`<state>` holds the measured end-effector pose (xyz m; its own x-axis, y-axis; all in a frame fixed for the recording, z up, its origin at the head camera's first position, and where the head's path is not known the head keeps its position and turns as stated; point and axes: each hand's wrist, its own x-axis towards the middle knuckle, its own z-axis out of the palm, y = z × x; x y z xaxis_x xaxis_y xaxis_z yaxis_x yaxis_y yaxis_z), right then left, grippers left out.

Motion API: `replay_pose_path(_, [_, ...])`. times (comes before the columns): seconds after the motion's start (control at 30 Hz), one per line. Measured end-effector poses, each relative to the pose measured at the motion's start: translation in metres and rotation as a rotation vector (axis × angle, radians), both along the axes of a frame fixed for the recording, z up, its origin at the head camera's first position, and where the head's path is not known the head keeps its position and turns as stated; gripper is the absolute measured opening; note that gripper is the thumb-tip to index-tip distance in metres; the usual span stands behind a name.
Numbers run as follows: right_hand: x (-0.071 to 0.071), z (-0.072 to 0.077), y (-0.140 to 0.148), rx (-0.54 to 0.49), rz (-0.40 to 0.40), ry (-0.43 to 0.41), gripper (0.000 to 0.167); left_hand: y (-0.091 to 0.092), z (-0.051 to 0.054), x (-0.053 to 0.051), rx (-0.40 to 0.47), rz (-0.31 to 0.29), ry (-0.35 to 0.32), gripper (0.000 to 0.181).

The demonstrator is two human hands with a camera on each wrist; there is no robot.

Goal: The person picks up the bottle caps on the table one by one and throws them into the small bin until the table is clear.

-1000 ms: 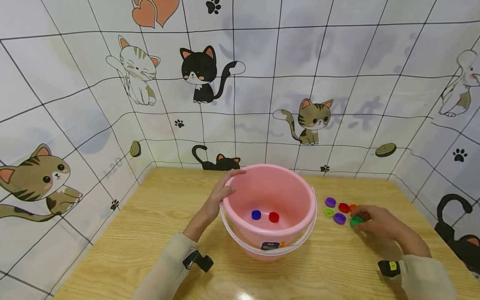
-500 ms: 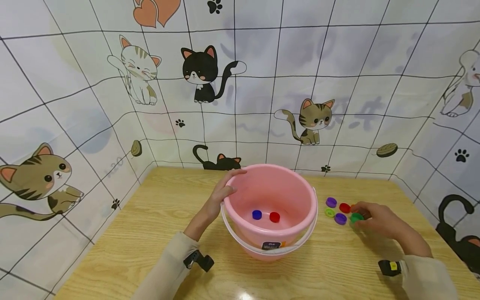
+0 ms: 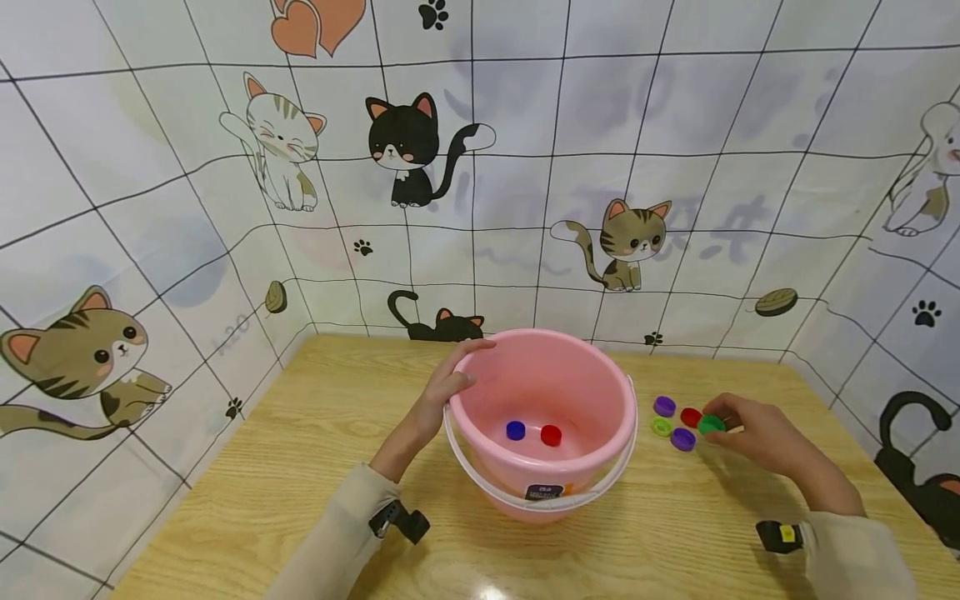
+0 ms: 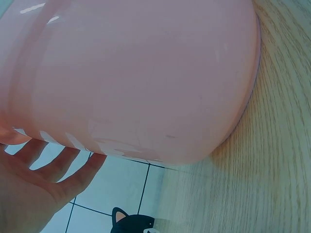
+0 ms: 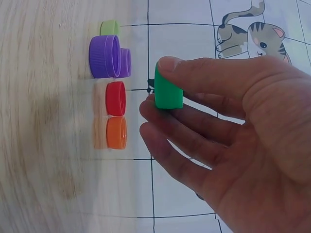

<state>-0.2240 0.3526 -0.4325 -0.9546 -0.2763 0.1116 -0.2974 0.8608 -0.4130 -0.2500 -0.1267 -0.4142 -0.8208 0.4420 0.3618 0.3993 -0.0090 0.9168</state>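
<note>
The bucket (image 3: 558, 367) is pink, its handle (image 3: 570, 502) white; inside sit a blue cap (image 3: 515, 430) towards seven o'clock and a red cap (image 3: 551, 435) near six. Around three o'clock from the bucket are a green cap (image 3: 711, 425), an orange cap (image 5: 116, 133), another red cap (image 3: 691, 417), two purple caps (image 3: 683, 439) and a yellow-green cap (image 3: 662, 427). The tabletop (image 3: 262, 467) is tan woodgrain, the backdrop (image 3: 510, 108) white with black grid lines, cartoon cats (image 3: 405, 137) and, at eleven, orange hearts (image 3: 296, 33)

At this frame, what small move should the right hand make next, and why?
Probably carry the green cap across and over the pink bucket: the right hand pinches it clear of the table, the left hand holds the bucket's rim, and a blue cap and a red cap already lie inside.
</note>
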Motion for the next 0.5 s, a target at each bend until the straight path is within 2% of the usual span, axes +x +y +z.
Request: replay_pose_path(0.5, [0.0024, 0.0089, -0.0081, 0.002, 0.009, 0.016, 0.031, 0.0002, 0.0005, 0.0004, 0.000, -0.010, -0.001, 0.057])
